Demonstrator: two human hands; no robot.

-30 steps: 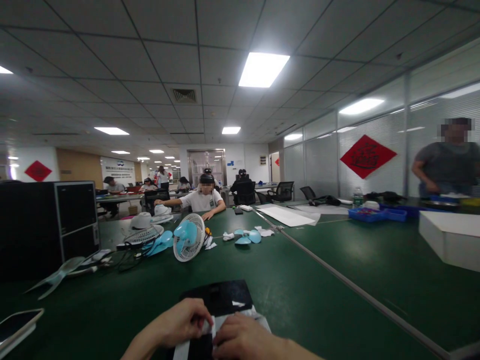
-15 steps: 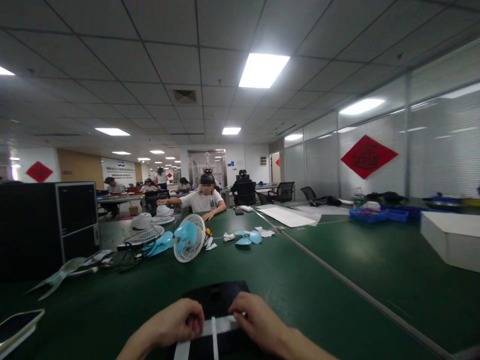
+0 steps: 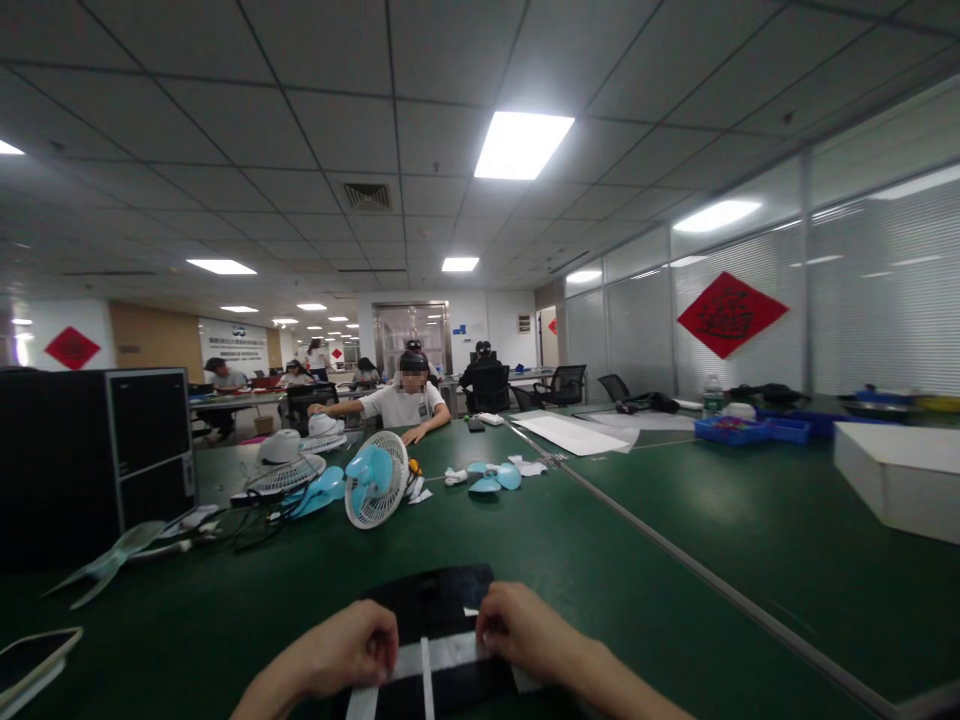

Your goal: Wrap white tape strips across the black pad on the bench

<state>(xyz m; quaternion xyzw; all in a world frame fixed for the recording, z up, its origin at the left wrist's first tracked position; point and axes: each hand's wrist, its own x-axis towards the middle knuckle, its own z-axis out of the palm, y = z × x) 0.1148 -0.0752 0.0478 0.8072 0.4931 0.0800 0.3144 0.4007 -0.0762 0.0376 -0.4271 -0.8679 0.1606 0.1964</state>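
Now apart, the left hand and right hand curl at opposite ends of a pale strip; whether they pinch, I cannot tell. The strip crosses the black board, its middle newly uncovered, so work seems centred on its ends. A fan sits beyond the board.

Left hand and right hand apart, fingers curled downward.
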